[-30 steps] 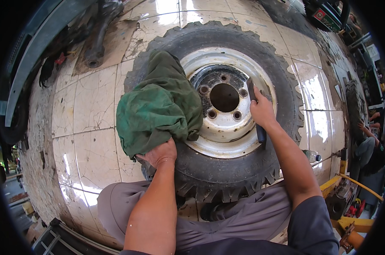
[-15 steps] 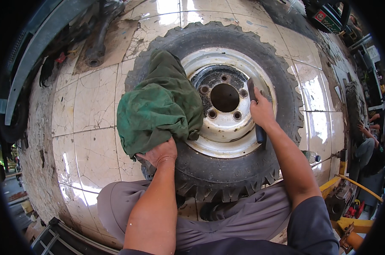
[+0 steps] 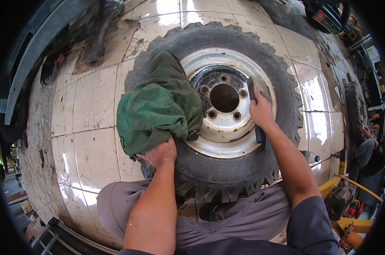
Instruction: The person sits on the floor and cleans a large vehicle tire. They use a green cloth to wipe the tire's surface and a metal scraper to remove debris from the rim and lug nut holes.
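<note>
Your right hand (image 3: 261,111) grips a flat-bladed tool (image 3: 260,134) over the wheel rim (image 3: 213,146); your left hand (image 3: 162,153) is partly under green cloth (image 3: 152,112), grip unverifiable.

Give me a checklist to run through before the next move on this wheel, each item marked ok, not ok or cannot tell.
1. Tyre lying on its side: ok.
2. Right hand closed around the dark tool: ok.
3. Left hand gripping the green cloth firmly: cannot tell, fingers hidden.
4. Cloth clear of the rim: not ok, it overlaps the left side.
5. Centre hole uncovered: ok.
</note>
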Tool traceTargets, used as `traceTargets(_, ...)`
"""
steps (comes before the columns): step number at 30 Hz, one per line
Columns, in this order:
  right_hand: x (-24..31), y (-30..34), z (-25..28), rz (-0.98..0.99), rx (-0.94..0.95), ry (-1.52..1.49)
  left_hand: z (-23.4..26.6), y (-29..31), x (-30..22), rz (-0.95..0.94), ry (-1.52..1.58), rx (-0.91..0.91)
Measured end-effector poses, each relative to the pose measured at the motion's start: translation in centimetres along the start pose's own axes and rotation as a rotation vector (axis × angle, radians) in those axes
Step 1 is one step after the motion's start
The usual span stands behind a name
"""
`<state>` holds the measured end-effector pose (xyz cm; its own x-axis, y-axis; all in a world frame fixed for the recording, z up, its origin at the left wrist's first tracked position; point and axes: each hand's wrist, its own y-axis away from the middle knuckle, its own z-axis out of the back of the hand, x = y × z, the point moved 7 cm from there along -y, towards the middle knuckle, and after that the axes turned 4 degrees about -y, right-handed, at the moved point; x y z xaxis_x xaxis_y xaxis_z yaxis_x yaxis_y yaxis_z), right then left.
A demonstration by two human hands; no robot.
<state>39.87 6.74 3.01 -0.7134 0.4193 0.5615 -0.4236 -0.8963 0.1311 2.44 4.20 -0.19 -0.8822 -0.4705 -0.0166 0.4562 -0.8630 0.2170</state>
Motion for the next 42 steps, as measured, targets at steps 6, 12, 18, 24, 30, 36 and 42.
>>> traceTargets(6, -0.1, 0.0, -0.4, 0.068, -0.011, -0.023, 0.0, -0.1, 0.0, 0.004, 0.004, 0.011)
traceTargets(12, -1.6, -0.6, -0.9, 0.098, 0.05, 0.052, -0.2, 0.0, -0.3, 0.002, 0.035, 0.014)
traceTargets(18, -0.6, -0.3, -0.1, 0.068, 0.002, 0.088, 0.0, 0.0, -0.3, -0.029, 0.03, -0.045)
traceTargets(24, -1.1, -0.3, -0.8, 0.101, 0.098, 0.303, -0.2, 0.0, -0.2, -0.029, 0.0, -0.092)
traceTargets(30, 1.7, 0.5, -0.2, 0.104, 0.099, 0.284, -0.4, -0.2, 0.3, -0.035, -0.004, -0.101)
traceTargets(36, -0.6, -0.5, -0.8, 0.129, 0.086, 0.278, -0.1, 0.0, 0.0, -0.025, 0.004, -0.113)
traceTargets(42, -1.4, -1.0, -0.1, 0.172, 0.063, 0.282, 0.6, 0.2, -0.4, -0.016, 0.036, -0.031)
